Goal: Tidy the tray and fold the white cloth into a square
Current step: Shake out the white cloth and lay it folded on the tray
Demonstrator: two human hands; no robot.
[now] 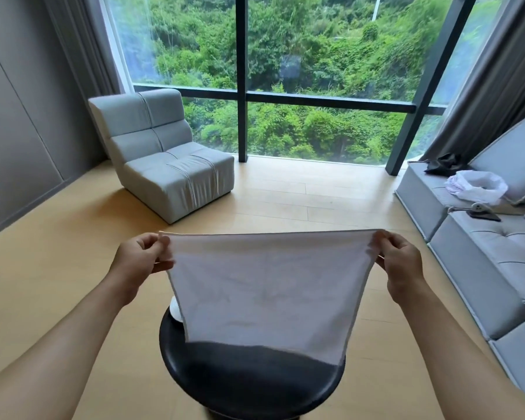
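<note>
Both your left hand (140,259) and right hand (402,262) pinch the white cloth's (264,295) top corners above the black table (255,386); uneven lowering could skew the fold.

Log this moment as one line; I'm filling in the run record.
stage: cloth unfolded | left hand: pinching top corner | right hand: pinching other top corner | white cloth: hanging spread above black round table

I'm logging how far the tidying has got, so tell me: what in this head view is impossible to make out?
- Far part of the round black table: hidden behind the white cloth held up by the left hand and right hand.
- White object on the table: only an edge shows beside the cloth.
- Any tray: none visible.
- Items on the grey sofa: too small to identify.
</note>
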